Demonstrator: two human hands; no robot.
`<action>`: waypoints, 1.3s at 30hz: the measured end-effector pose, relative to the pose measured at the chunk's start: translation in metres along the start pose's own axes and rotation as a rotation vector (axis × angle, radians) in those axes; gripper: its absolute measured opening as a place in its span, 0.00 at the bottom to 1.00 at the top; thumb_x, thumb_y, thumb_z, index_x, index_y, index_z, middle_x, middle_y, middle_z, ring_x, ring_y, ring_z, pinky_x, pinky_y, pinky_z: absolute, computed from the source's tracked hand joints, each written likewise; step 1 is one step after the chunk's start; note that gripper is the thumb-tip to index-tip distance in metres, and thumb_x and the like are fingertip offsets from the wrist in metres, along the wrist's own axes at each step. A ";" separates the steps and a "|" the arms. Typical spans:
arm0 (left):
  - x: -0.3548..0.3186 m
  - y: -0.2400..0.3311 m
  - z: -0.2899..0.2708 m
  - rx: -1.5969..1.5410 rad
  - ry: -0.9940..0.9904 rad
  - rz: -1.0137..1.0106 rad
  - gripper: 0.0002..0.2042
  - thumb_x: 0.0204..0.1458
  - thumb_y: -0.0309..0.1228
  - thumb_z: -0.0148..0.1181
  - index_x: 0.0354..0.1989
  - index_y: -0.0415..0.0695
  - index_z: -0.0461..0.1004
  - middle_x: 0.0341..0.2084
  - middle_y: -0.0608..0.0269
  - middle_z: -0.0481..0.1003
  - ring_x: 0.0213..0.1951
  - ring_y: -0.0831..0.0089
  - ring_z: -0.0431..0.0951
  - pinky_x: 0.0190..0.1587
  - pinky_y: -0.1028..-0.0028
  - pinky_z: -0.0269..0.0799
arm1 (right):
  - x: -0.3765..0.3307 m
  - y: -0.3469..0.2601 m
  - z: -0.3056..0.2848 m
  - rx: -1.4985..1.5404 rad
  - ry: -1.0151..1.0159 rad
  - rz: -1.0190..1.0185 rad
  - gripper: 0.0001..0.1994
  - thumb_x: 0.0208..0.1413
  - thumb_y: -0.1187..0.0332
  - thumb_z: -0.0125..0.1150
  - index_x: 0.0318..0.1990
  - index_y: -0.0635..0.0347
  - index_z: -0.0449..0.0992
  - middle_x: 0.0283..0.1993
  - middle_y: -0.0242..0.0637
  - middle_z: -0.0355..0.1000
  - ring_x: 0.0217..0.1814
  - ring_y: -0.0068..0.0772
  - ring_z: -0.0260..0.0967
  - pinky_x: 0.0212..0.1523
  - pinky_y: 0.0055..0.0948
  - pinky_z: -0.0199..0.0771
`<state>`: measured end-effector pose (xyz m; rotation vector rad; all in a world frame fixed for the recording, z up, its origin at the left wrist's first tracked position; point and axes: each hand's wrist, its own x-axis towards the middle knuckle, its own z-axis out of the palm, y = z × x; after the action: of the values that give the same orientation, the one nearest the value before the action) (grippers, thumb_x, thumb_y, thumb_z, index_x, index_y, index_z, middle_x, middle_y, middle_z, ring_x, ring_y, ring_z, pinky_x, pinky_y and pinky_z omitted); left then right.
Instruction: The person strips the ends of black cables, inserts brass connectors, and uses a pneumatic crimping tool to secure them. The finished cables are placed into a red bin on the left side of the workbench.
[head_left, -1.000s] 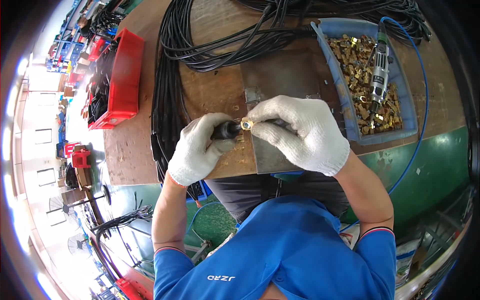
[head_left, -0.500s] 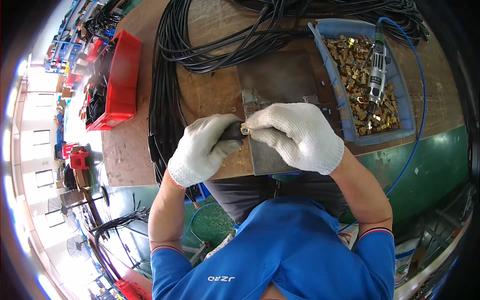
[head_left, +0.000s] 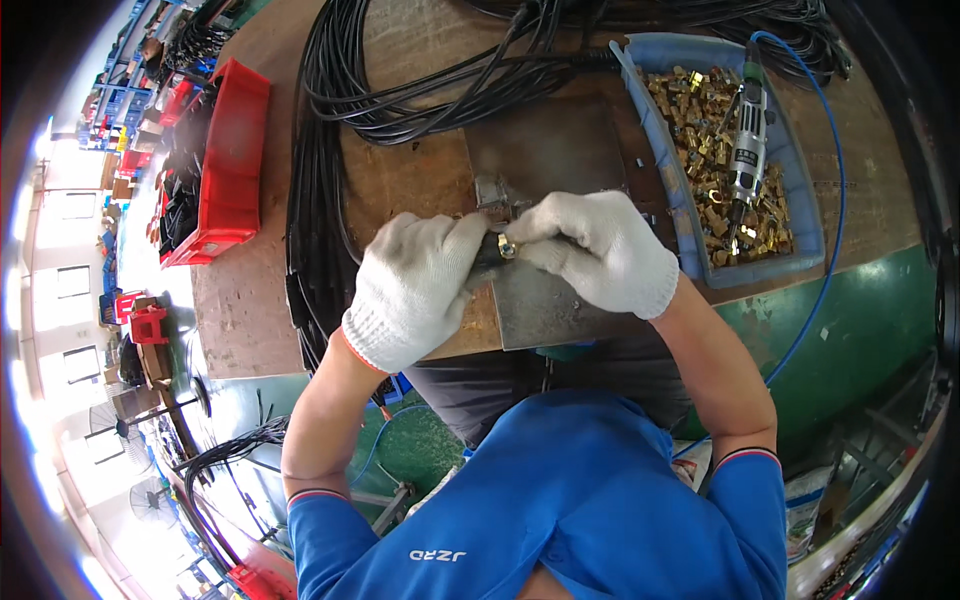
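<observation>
Centrally, in the head view, a brass fitting (head_left: 506,246) sits at the end of a black part (head_left: 488,253). At eight o'clock from it, the left hand (head_left: 408,292) is clamped around the black part; at three o'clock, the right hand's (head_left: 605,252) thumb and fingers appear pinched together on the fitting. For good control, hold both pieces in line and grip firmly without twisting. A blue bin (head_left: 768,270) lies at two o'clock.

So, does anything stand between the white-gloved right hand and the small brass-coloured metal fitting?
Nothing visible does: the right hand is right at the fitting, beside the black cylindrical piece in the white-gloved left hand.
</observation>
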<state>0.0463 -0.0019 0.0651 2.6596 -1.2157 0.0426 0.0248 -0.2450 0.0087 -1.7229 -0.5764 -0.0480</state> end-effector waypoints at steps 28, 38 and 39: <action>0.005 -0.032 0.061 -1.388 0.431 -0.480 0.51 0.66 0.76 0.31 0.73 0.37 0.68 0.63 0.45 0.76 0.65 0.57 0.74 0.72 0.61 0.62 | 0.050 0.019 0.044 0.705 0.449 0.279 0.11 0.74 0.66 0.56 0.56 0.61 0.77 0.45 0.27 0.76 0.42 0.14 0.70 0.42 0.19 0.72; 0.053 -0.028 0.041 -2.202 0.705 -0.248 0.41 0.65 0.72 0.45 0.65 0.45 0.74 0.50 0.53 0.81 0.62 0.52 0.77 0.69 0.49 0.68 | 0.057 0.016 0.060 0.881 0.423 0.208 0.09 0.72 0.71 0.55 0.53 0.61 0.79 0.45 0.24 0.73 0.44 0.15 0.63 0.49 0.22 0.67; 0.055 -0.026 0.039 -2.155 0.720 -0.267 0.39 0.66 0.71 0.45 0.63 0.46 0.75 0.44 0.57 0.80 0.58 0.55 0.77 0.68 0.50 0.69 | 0.056 0.017 0.061 0.869 0.421 0.216 0.09 0.72 0.70 0.55 0.53 0.61 0.79 0.45 0.24 0.73 0.44 0.15 0.63 0.48 0.22 0.67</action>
<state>0.0994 -0.0343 0.0285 0.6554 -0.1154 -0.2057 0.0638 -0.1707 -0.0026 -0.8747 -0.0562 -0.0033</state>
